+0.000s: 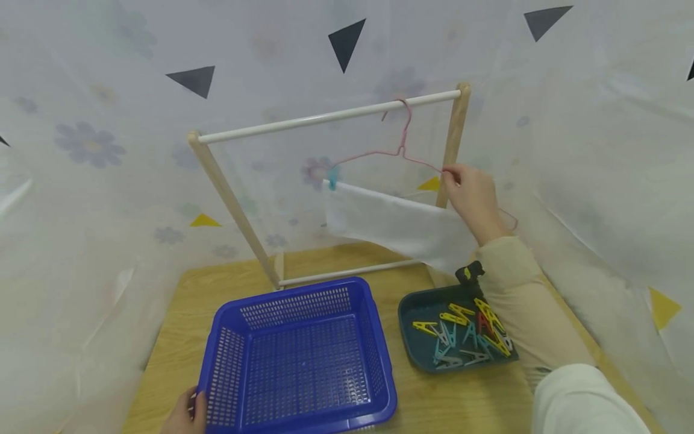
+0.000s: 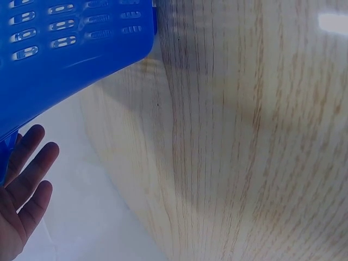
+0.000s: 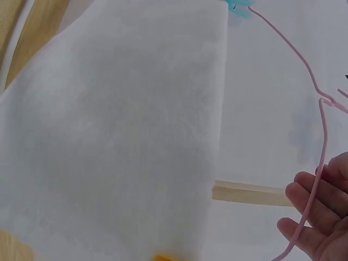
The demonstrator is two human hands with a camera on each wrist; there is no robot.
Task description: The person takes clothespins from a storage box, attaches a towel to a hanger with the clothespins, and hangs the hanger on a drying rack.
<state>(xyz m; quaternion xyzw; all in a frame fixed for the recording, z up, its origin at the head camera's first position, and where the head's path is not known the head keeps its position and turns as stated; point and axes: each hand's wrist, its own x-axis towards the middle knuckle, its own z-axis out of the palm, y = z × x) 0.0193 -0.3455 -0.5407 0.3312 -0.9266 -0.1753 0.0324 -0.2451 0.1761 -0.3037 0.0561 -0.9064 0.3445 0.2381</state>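
A pink wire clothes hanger [image 1: 402, 144] hangs by its hook from the rack's white rail. My right hand [image 1: 473, 196] pinches the hanger's right shoulder; in the right wrist view its fingers [image 3: 318, 204] lie behind the wire. A light-blue clothespin [image 1: 332, 178] fastens one corner of a white cloth [image 1: 390, 223] at the hanger's left end. The cloth slants down to the right, and its right end is hidden behind my right hand and forearm. My left hand [image 1: 187, 416] touches the left rim of a blue plastic basket [image 1: 298, 352], its visible fingers loosely extended in the left wrist view.
The drying rack [image 1: 228, 205] has wooden posts and stands at the back of the wooden table [image 1: 162, 337]. A dark green tray [image 1: 414, 352] right of the basket holds several yellow, blue, red and grey clothespins [image 1: 468, 337]. Patterned translucent sheeting [image 1: 282, 66] surrounds the table.
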